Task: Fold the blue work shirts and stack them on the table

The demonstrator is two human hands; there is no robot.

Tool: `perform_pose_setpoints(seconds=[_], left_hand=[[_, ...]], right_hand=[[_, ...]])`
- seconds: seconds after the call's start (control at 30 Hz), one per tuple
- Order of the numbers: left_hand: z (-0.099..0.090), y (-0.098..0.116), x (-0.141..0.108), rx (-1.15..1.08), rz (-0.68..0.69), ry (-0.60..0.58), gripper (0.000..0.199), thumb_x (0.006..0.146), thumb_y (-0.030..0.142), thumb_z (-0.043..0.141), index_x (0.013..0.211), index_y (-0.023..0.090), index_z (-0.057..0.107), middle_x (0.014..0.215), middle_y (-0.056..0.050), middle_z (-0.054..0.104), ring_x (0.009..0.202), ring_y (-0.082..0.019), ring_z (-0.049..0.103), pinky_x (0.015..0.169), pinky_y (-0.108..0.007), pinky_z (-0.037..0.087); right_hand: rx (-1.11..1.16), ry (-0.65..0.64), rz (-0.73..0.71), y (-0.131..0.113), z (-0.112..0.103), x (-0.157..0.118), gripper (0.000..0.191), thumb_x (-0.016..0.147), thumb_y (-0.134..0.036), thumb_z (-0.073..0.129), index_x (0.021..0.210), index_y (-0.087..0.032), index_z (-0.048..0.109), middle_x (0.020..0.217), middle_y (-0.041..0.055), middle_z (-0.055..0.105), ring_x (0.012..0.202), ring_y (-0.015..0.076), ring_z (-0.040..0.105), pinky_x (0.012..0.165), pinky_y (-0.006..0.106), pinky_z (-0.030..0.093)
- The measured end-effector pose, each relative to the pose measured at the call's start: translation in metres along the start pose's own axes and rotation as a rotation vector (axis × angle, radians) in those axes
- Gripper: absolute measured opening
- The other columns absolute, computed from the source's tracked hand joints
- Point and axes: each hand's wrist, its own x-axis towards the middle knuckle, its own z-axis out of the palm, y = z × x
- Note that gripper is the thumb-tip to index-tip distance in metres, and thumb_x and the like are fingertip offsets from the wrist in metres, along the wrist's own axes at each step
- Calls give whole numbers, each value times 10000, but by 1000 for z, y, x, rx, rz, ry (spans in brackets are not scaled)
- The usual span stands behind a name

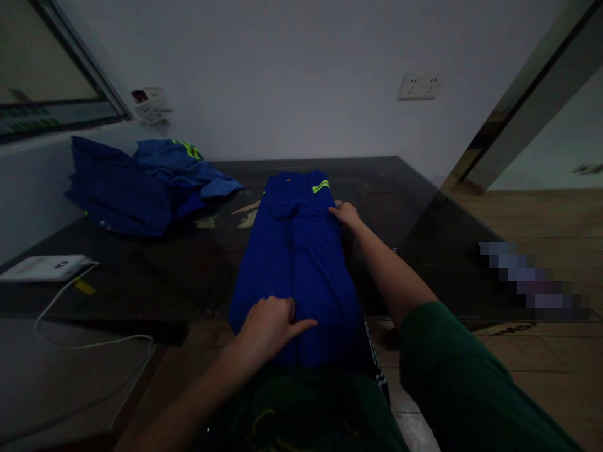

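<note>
A blue work jacket with yellow-green stripes near its far end lies folded lengthwise on the dark table. Its near end reaches past the table's front edge, toward my body. My left hand is closed on the near part of the cloth, its fingers curled and its thumb pointing right. Farther off, my right hand grips the jacket's right edge near the striped end, thumb on top; its other fingers are partly hidden.
A heap of blue clothes lies at the back left of the table. Nearer, a white device has a white cable hanging over the front edge. A blurred-out item is at the right. A wall with sockets stands behind.
</note>
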Motion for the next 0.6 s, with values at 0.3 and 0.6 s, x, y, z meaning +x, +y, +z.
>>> perform_pose_setpoints(seconds=[0.3, 0.6], left_hand=[[36, -3, -46, -395, 43, -139, 354, 898, 454, 423, 745, 196, 610, 678, -52, 645, 652, -198, 600, 640, -284, 415], [83, -29, -47, -619, 28, -170, 356, 855, 507, 485, 923, 203, 656, 928, -69, 689, 876, -228, 599, 834, -320, 457]], right_hand=[[-161, 142, 2, -9, 14, -18, 441, 931, -412, 520, 1284, -150, 487, 1217, 198, 607, 1131, 275, 593, 919, 382, 449], [-303, 154, -71, -10, 20, -23, 491, 987, -380, 364, 1403, -120, 342, 1211, 234, 600, 1135, 323, 583, 918, 430, 434]])
